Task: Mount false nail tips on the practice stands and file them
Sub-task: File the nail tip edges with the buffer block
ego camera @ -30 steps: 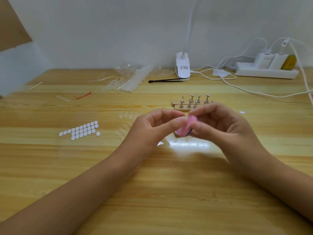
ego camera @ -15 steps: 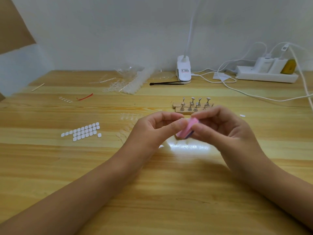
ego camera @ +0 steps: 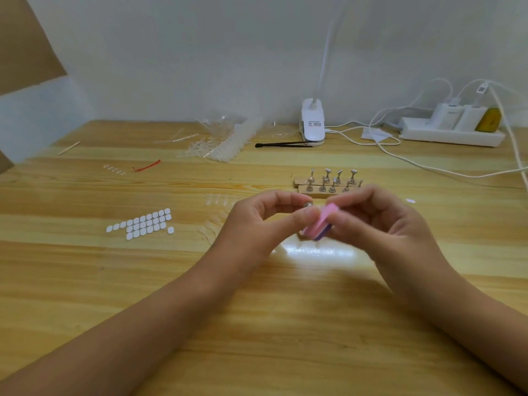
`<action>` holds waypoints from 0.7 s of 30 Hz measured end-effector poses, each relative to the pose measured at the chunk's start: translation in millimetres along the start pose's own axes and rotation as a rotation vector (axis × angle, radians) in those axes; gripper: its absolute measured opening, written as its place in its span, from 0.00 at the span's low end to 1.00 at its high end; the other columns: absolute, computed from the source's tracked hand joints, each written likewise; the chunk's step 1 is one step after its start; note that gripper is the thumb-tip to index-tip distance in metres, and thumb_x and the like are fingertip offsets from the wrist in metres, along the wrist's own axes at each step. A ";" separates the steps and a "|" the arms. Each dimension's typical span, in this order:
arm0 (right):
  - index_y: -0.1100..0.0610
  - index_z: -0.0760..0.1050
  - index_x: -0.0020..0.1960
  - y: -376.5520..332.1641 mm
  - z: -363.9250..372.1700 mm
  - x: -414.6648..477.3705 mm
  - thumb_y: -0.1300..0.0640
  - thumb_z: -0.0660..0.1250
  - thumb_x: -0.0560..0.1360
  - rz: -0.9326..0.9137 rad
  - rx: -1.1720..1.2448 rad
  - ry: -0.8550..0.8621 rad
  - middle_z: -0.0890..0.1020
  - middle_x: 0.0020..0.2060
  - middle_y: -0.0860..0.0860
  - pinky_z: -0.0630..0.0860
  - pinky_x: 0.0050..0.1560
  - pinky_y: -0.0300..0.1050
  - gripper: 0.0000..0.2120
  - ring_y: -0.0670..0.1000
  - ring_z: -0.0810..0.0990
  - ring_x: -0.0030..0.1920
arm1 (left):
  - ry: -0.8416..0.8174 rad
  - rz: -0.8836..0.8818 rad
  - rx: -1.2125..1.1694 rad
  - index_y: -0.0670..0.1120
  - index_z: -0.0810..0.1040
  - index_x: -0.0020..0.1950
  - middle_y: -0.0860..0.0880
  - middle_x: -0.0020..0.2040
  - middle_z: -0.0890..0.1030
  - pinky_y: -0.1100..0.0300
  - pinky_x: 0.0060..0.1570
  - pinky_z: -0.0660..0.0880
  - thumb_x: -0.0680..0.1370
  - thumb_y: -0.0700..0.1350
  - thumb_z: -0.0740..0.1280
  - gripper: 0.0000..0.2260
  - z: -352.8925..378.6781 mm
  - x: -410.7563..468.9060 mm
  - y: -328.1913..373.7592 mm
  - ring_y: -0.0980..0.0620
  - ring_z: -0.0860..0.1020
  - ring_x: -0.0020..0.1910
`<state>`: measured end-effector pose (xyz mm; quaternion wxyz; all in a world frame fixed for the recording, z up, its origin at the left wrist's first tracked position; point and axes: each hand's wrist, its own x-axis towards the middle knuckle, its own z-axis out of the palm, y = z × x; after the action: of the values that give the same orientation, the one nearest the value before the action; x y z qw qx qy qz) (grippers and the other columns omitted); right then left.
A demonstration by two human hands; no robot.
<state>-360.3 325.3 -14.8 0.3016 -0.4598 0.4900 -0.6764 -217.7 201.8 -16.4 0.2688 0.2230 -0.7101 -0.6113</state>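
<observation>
My left hand [ego camera: 257, 221] pinches a small metal practice stand [ego camera: 308, 205] between thumb and forefinger, above the middle of the wooden table [ego camera: 257, 324]. Against it my right hand [ego camera: 380, 221] holds a pink and purple nail file block [ego camera: 320, 222], tilted. Whether a nail tip sits on the held stand I cannot tell. Behind the hands, two wooden bases [ego camera: 303, 184] carry several more metal stands [ego camera: 333, 178]. Clear nail tips [ego camera: 220, 200] lie on the table just left of my left hand.
White adhesive tabs [ego camera: 145, 222] lie in rows at the left. A clear bag of nail tips [ego camera: 225, 138], black tweezers [ego camera: 285, 144], a white clip lamp [ego camera: 313, 124], a power strip [ego camera: 451, 130] with cables, a red strip [ego camera: 147, 166] and a wooden stick [ego camera: 68, 148] lie farther back.
The pink file has shifted slightly in my right hand against the held stand; the stand's metal end now shows at my left fingertips. Both hands stay in the same place.
</observation>
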 end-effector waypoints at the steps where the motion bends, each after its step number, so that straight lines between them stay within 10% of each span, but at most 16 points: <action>1: 0.54 0.80 0.48 -1.7 -1.3 0.7 0.53 0.72 0.69 -0.032 0.008 0.055 0.86 0.43 0.54 0.80 0.48 0.40 0.09 0.52 0.86 0.45 | -0.001 0.003 -0.003 0.53 0.84 0.51 0.55 0.50 0.86 0.60 0.55 0.72 0.68 0.56 0.74 0.14 -0.4 0.0 1.0 0.59 0.82 0.52; 21: 0.55 0.82 0.48 -7.4 -5.3 3.6 0.53 0.72 0.68 0.038 -0.039 0.067 0.85 0.42 0.54 0.81 0.45 0.40 0.10 0.51 0.85 0.44 | -0.086 0.019 0.103 0.55 0.85 0.55 0.59 0.54 0.84 0.59 0.61 0.69 0.70 0.57 0.71 0.15 -1.8 -2.5 2.7 0.64 0.79 0.58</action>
<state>-366.3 326.8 -7.2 0.2888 -0.4331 0.5217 -0.6759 -214.6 202.5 -13.9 0.2318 0.2034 -0.7535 -0.5806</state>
